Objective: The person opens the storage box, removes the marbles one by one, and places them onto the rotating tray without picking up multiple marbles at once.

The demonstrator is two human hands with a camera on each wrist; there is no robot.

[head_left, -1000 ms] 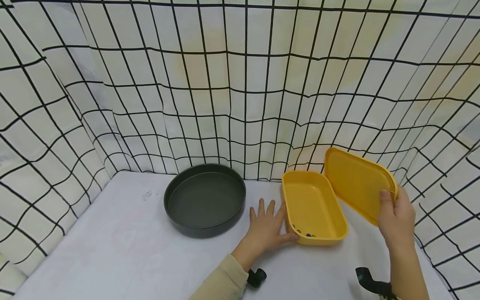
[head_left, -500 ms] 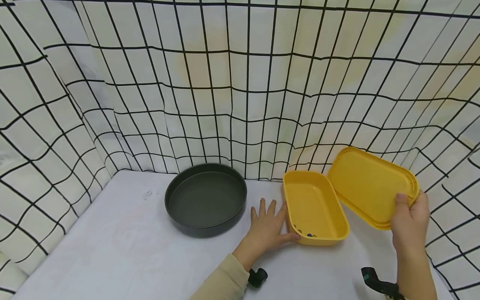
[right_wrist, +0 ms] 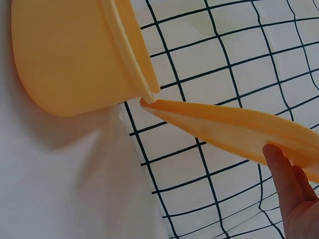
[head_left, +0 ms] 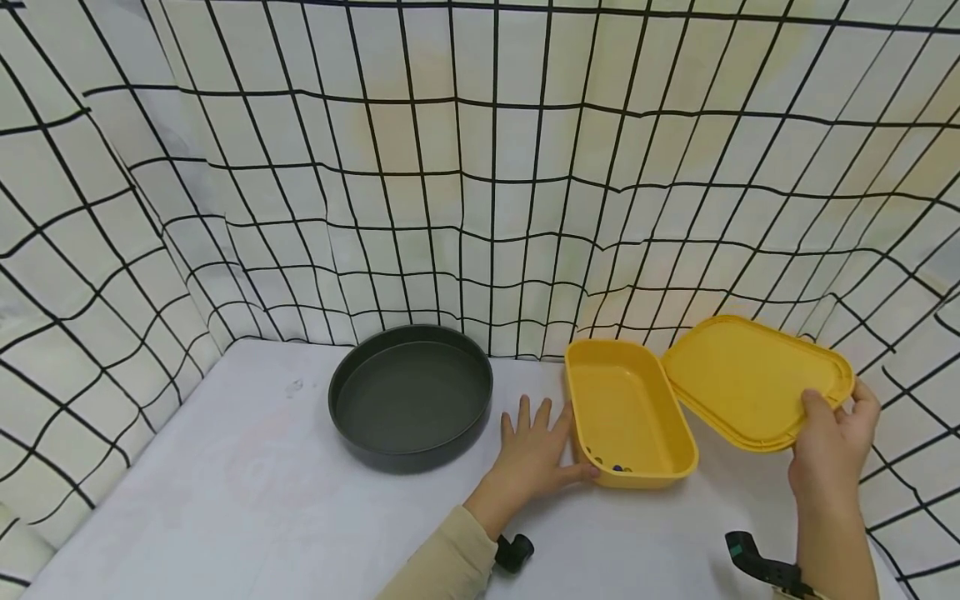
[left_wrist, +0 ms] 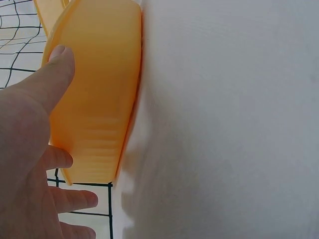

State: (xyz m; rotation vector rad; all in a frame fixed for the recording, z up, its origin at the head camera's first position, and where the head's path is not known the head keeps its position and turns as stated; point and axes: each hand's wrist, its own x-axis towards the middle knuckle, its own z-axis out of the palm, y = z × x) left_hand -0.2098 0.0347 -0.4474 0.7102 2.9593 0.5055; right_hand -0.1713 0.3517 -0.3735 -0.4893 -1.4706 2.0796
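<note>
A yellow rectangular container (head_left: 630, 408) with rounded corners stands uncovered on the right side of the table. Several tiny bead-like pieces (head_left: 617, 468), one of them blue, lie at its near end. My left hand (head_left: 528, 462) has its fingers spread and touches the container's left side and near corner; in the left wrist view the thumb lies against the container wall (left_wrist: 99, 99). To the right, my right hand (head_left: 834, 437) pinches the near right edge of the matching yellow lid (head_left: 753, 379). The lid is raised and tilted, its far left end close to the container's right rim.
A round dark pan (head_left: 411, 400) stands left of the container, with nothing visible inside. White cloth covers the table (head_left: 225, 467). White walls with a black grid (head_left: 480, 192) rise at the back and both sides, the right one close to my right hand.
My right hand has moved right with the lid, swinging it away from the container and then lowering and flattening it a little. The left hand, container and pan stay put.
</note>
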